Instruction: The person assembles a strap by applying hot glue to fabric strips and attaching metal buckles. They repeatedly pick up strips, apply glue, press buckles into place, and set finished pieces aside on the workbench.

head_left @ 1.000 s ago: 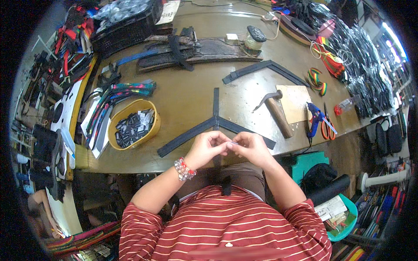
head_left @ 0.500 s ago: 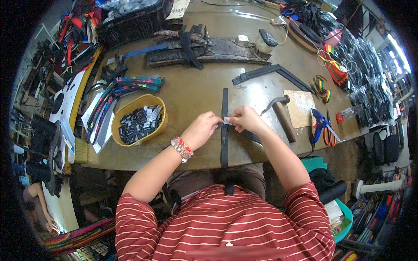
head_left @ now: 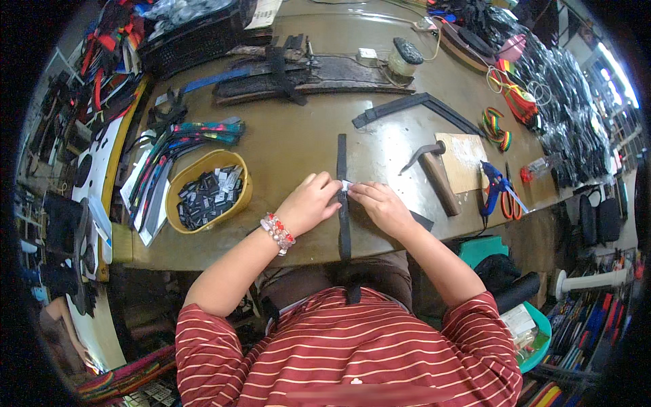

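A narrow black strap (head_left: 344, 234) lies lengthwise on the table in front of me, reaching to the near edge. A small white label (head_left: 345, 185) sits across it, between my fingertips. From the left, my left hand (head_left: 310, 205) has its curled fingers closed at the label, its thumb lower beside the strap. A beaded bracelet (head_left: 277, 232) circles that wrist. My right hand (head_left: 380, 205) presses its bunched fingertips onto the label from the other side; its thumb is hidden. A dark flat piece (head_left: 423, 221) shows partly beside my right wrist.
At left stands a yellow tub (head_left: 239, 203) of small black pieces, near patterned straps (head_left: 183, 142). A hammer (head_left: 439, 182), wooden board (head_left: 468, 163), blue glue gun (head_left: 494, 183) and orange-handled scissors (head_left: 512, 203) lie right. Farther back are a folded black strap (head_left: 400, 107) and a lidded jar (head_left: 405, 60).
My right hand has turned from a raised pinch to a flatter press on the label. The left thumb has moved away from its fingertips. The whole view has shifted slightly.
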`<move>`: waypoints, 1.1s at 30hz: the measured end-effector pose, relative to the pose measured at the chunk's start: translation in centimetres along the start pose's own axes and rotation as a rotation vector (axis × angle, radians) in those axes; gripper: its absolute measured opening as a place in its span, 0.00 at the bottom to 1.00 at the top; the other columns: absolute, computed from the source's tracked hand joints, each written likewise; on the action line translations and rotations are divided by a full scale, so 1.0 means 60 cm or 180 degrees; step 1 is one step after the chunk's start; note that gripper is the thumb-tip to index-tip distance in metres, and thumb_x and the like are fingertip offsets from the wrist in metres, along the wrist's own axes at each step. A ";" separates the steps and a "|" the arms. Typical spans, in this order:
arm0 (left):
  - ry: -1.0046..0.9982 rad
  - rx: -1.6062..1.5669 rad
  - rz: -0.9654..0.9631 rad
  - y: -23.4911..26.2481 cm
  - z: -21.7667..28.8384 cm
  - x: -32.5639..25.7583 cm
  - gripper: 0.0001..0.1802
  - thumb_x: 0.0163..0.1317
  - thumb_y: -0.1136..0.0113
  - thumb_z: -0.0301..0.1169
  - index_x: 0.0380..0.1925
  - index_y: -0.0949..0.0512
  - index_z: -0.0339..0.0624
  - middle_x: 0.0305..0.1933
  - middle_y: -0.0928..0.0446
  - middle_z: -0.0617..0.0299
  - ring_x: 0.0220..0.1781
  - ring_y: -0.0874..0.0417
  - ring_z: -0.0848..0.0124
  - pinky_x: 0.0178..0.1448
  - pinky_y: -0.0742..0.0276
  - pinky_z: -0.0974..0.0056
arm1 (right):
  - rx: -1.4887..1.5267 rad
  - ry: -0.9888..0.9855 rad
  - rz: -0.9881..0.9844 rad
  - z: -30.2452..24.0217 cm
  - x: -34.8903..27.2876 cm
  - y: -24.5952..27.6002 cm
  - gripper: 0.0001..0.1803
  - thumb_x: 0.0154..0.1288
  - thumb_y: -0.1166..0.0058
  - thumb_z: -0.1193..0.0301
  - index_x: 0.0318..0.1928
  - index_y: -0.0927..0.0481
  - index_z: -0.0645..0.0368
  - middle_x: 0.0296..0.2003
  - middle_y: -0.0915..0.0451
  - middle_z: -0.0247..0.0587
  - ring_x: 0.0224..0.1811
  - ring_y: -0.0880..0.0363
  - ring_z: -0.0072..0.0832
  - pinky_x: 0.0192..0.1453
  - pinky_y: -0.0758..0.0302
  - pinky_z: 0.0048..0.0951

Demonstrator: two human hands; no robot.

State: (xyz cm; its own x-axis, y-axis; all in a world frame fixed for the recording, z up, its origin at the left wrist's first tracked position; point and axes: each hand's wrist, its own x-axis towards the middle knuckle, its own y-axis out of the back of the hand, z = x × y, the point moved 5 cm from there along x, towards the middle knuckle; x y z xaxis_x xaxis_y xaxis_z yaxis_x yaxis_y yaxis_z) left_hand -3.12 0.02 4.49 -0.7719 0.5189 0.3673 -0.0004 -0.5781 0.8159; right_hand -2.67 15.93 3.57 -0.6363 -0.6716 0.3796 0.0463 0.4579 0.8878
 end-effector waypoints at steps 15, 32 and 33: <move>-0.0229 -0.0824 -0.0360 0.000 -0.025 0.044 0.12 0.50 0.44 0.19 0.37 0.23 0.39 0.36 0.27 0.53 0.40 0.22 0.57 0.45 0.24 0.60 | -0.0081 0.0204 0.0329 0.001 -0.013 -0.005 0.16 0.56 0.53 0.73 0.45 0.23 0.63 0.48 0.24 0.41 0.53 0.27 0.34 0.56 0.31 0.34; 0.1069 -0.0129 -0.0952 -0.018 -0.130 0.153 0.07 0.55 0.43 0.23 0.35 0.25 0.34 0.38 0.25 0.45 0.33 0.18 0.54 0.35 0.19 0.56 | -0.0580 -0.0019 -0.0747 -0.019 0.055 -0.003 0.24 0.62 0.55 0.69 0.60 0.31 0.53 0.49 0.23 0.48 0.53 0.26 0.41 0.63 0.35 0.38; 0.1089 0.0282 -0.0143 0.018 -0.130 0.168 0.11 0.55 0.43 0.23 0.40 0.26 0.35 0.41 0.25 0.42 0.37 0.19 0.51 0.40 0.21 0.55 | 0.0185 -0.0668 -0.0641 0.000 0.072 0.015 0.25 0.64 0.56 0.68 0.62 0.34 0.53 0.49 0.24 0.51 0.53 0.26 0.43 0.62 0.34 0.40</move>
State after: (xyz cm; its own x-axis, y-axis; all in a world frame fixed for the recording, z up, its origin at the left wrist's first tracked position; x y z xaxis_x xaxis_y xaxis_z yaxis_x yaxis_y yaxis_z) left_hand -15.88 -0.28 5.57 -0.9406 0.2930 0.1715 0.0043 -0.4947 0.8690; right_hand -5.37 13.46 6.00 -0.7738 -0.6199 0.1298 -0.1373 0.3642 0.9212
